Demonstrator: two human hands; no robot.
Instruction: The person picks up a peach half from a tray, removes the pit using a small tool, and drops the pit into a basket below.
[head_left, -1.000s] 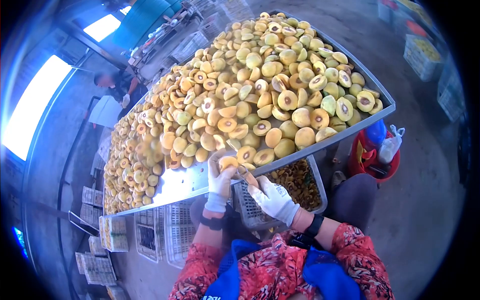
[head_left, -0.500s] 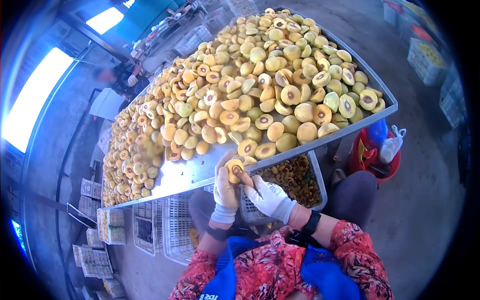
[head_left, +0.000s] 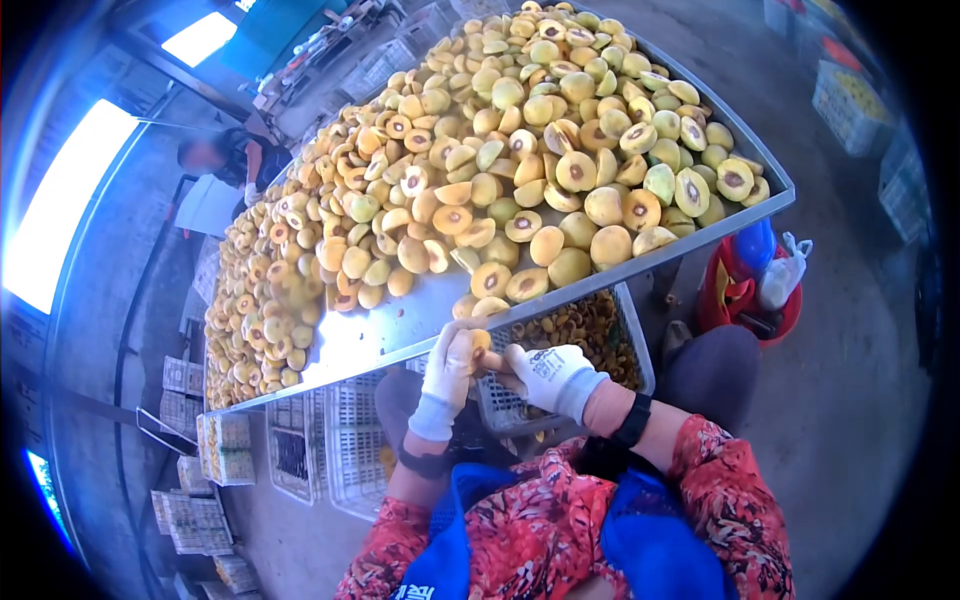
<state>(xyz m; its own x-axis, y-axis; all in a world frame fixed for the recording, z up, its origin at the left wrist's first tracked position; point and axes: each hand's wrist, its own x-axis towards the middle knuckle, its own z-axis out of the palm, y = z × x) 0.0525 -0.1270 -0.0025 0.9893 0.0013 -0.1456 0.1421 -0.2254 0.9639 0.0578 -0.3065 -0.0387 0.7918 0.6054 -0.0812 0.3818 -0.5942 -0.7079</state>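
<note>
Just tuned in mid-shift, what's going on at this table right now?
A person in white gloves works at the near edge of a metal table heaped with halved yellow fruit. The left hand grips one fruit half just below the table edge. The right hand is pressed against it; whether it holds a tool is hidden. Under the hands stands a plastic crate holding brownish-orange scraps. Another person is at the table's far end.

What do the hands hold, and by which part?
The left hand cups a fruit half by its skin side. The right hand touches it; its own hold is unclear.
</note>
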